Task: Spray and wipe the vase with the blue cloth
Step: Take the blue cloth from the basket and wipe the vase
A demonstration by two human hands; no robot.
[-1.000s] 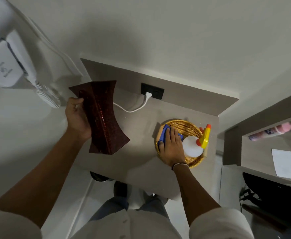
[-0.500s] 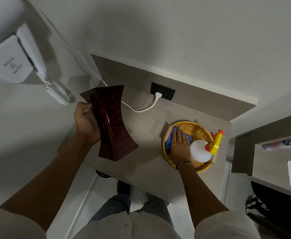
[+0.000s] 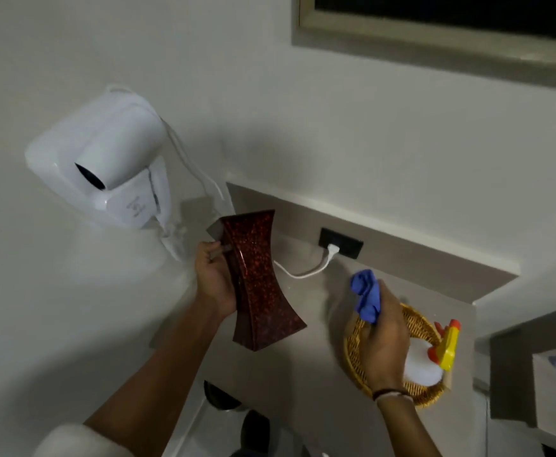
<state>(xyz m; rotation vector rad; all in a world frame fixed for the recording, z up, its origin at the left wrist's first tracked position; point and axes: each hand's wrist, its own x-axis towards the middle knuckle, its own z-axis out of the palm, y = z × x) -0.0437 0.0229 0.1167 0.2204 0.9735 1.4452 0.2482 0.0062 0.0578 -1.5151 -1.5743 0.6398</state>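
Note:
A dark red speckled vase (image 3: 258,285) with a pinched waist is held tilted above the grey counter (image 3: 306,367) by my left hand (image 3: 214,282), which grips its left side near the waist. My right hand (image 3: 383,338) is raised above the woven basket (image 3: 355,354) and clutches the bunched blue cloth (image 3: 365,293), which sticks up out of the fist. A white spray bottle (image 3: 423,364) with a yellow and orange trigger lies in the basket, to the right of my right hand.
A white wall-mounted hair dryer (image 3: 105,166) hangs close to the vase's upper left. A black socket with a white plug (image 3: 339,247) and cable sits on the back panel. A window frame (image 3: 435,37) is above. A shelf unit stands at the right edge.
My right hand has lifted the blue cloth out of the basket and raised it. The view has tilted upward, and the vase stays in my left hand.

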